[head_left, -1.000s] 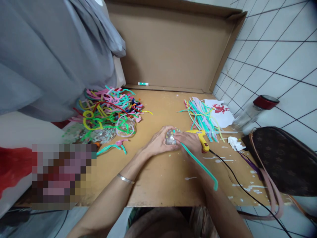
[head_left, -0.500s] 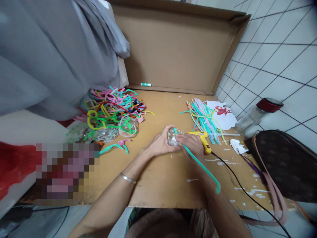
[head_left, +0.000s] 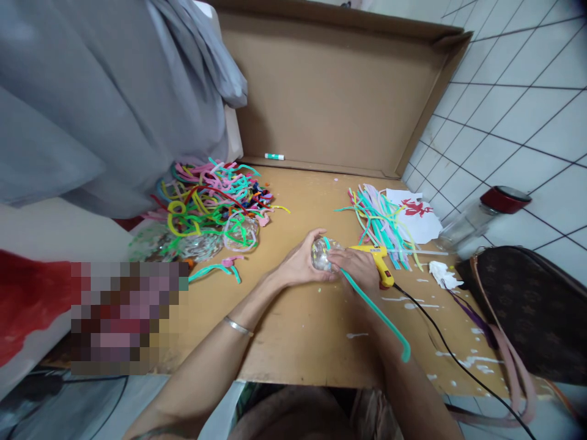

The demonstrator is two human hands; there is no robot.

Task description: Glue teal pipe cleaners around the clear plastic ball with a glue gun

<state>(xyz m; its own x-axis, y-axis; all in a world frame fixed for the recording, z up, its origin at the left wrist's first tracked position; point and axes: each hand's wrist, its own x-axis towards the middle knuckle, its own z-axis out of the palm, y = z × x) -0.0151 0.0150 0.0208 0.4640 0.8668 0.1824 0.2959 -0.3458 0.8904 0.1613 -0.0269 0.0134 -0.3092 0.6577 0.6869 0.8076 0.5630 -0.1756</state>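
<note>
My left hand (head_left: 300, 266) curls around a small clear, rounded piece (head_left: 320, 258), plastic or glass by its look, with glints on its surface. My right hand (head_left: 358, 267) is closed against the piece's right side, fingers pinching a turquoise pipe cleaner (head_left: 376, 315). One end of this pipe cleaner shows on the clear piece; its long tail runs over my right wrist and ends in a small bend. My fingers hide where the two meet. Just beyond my right hand lies a yellow hot glue gun (head_left: 386, 277), partly covered by the hand.
Loose pipe cleaners (head_left: 378, 214) lie at the back right, beside paper with a red figure (head_left: 419, 217). A tangled pipe-cleaner heap (head_left: 215, 195) covers the left. A glass jar (head_left: 472, 226), a brown bag (head_left: 509, 305) and the glue gun's cord (head_left: 435, 330) occupy the right. Cardboard (head_left: 321, 91) stands behind.
The whole view has shifted slightly. Both hands keep nearly the same hold on the clear piece and the pipe cleaner.
</note>
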